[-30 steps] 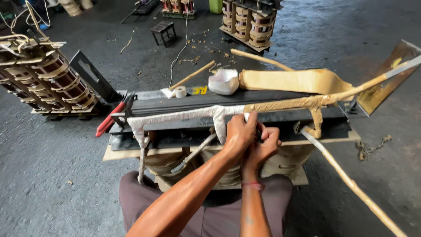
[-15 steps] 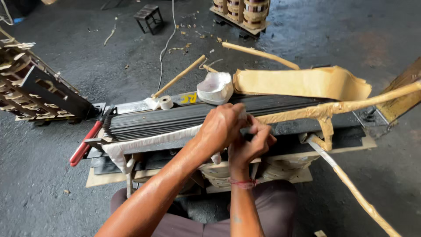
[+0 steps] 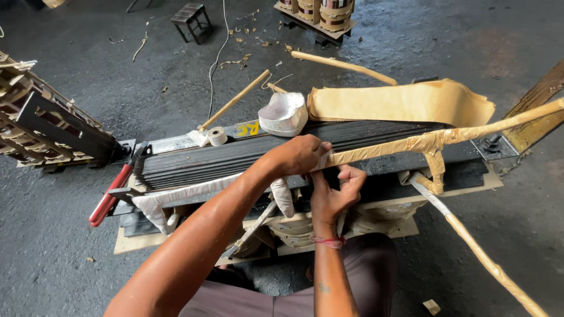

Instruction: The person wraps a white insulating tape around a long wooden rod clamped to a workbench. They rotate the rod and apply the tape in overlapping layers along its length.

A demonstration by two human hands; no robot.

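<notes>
both hands (image 3: 320, 176) — fingers pinching — grasp a tan paper-wrapped lead (image 3: 411, 142) over dark steel laminations (image 3: 235, 155).

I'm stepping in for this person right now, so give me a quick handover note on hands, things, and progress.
Left hand: closed over the paper-wrapped lead where it meets the black core.
Right hand: just below, fingers pinching the wrap at the same spot.
Things: tape roll and white bowl on the core's far side; red pliers at its left end; brown paper sheet behind.
Done: the lead is wrapped in tan paper to the right of the hands.
Left: the stretch left of the hands shows only white cloth wrap.
</notes>
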